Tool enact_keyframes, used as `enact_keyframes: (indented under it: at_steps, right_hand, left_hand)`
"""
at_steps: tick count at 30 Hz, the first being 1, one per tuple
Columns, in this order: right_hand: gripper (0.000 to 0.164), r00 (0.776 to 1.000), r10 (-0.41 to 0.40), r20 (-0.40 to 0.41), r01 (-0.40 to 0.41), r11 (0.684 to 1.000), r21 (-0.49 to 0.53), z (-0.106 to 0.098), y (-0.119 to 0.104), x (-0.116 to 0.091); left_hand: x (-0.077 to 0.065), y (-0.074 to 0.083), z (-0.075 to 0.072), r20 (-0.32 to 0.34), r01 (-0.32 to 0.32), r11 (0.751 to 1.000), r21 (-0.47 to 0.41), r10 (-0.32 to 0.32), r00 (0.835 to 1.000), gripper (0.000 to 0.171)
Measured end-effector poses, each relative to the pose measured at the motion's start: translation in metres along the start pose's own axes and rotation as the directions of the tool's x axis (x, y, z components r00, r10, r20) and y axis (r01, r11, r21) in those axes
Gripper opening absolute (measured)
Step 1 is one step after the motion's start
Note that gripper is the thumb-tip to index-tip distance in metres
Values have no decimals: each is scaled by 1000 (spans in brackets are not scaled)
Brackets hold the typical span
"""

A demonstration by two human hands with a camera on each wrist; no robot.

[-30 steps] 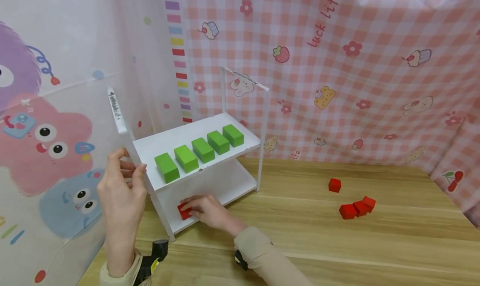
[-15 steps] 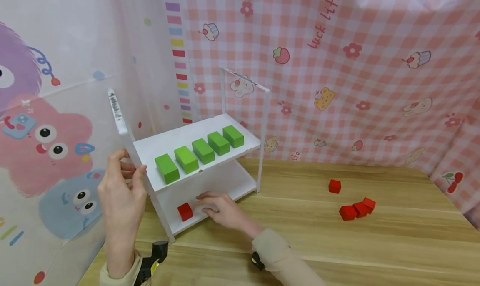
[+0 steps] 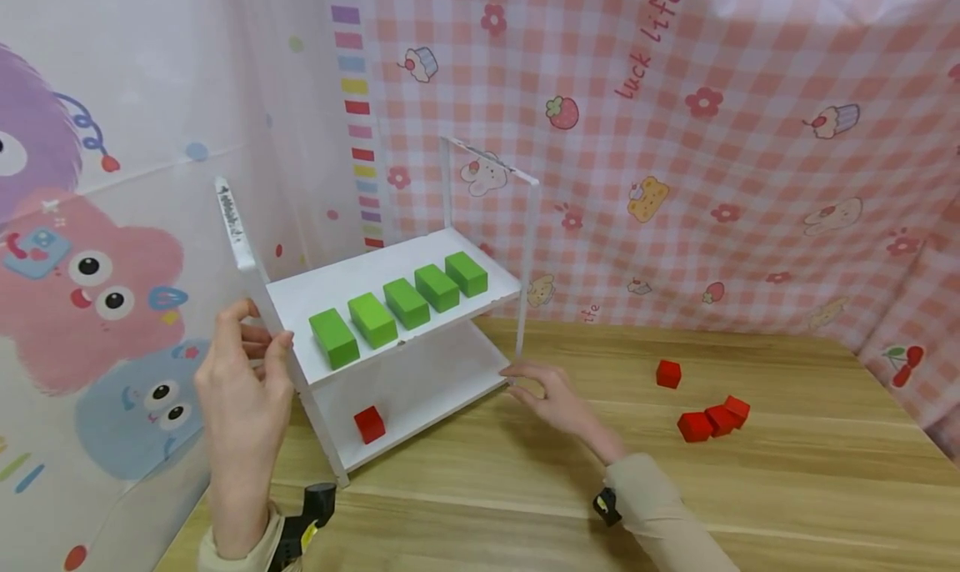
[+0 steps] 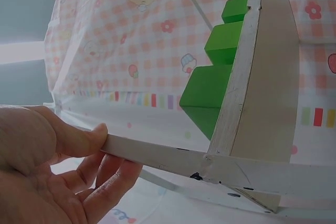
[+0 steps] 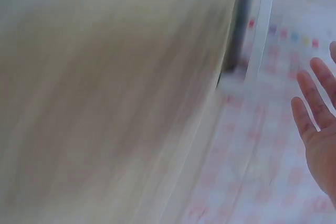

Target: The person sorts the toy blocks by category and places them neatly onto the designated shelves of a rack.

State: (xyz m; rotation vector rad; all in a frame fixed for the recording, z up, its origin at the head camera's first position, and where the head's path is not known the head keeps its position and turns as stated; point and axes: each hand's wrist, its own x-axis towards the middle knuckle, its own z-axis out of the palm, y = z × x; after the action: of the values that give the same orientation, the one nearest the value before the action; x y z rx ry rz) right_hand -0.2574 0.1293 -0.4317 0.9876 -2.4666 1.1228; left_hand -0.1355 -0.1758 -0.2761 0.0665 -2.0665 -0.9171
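Note:
My left hand (image 3: 247, 388) pinches the left upright of a white two-tier shelf (image 3: 420, 388); in the left wrist view its thumb (image 4: 97, 136) lies on one side of the post and the fingers on the other. On the upper tier stands a row of several green blocks (image 3: 407, 302). A single red block (image 3: 370, 424) rests at the left end of the lower tier. Beside the shelf's right front foot, my right hand (image 3: 551, 397) holds nothing, and in the right wrist view its fingers (image 5: 313, 95) are spread and fairly straight.
Several loose red blocks lie on the wooden table (image 3: 570, 497) to the right: one alone (image 3: 668, 374) and a touching cluster (image 3: 716, 420). A pink checked cloth (image 3: 615, 163) hangs behind, and a white cartoon cloth (image 3: 112, 222) hangs at the left, near my left hand.
My right hand has let go of the red block on the lower tier and moved right, to the shelf's right end. The left hand keeps its place on the upright.

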Motion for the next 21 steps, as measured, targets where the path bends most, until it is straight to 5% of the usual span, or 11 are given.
enact_keyframes:
  at_steps: [10, 17, 21]
  right_hand:
    - [25, 978, 153, -141, -174, 972, -155, -81, 67, -42]
    - [30, 920, 309, -242, -363, 905, -223, -123, 96, -68]
    - [38, 877, 438, -197, -473, 858, -197, -138, 104, -79]
  left_hand:
    - [-1, 0, -1, -3, -2, 1000, 8, 2, 1000, 32]
    - [0, 0, -1, 7, 11, 1000, 9, -11, 1000, 32]
    - [0, -1, 0, 4, 8, 1000, 3, -8, 1000, 31]
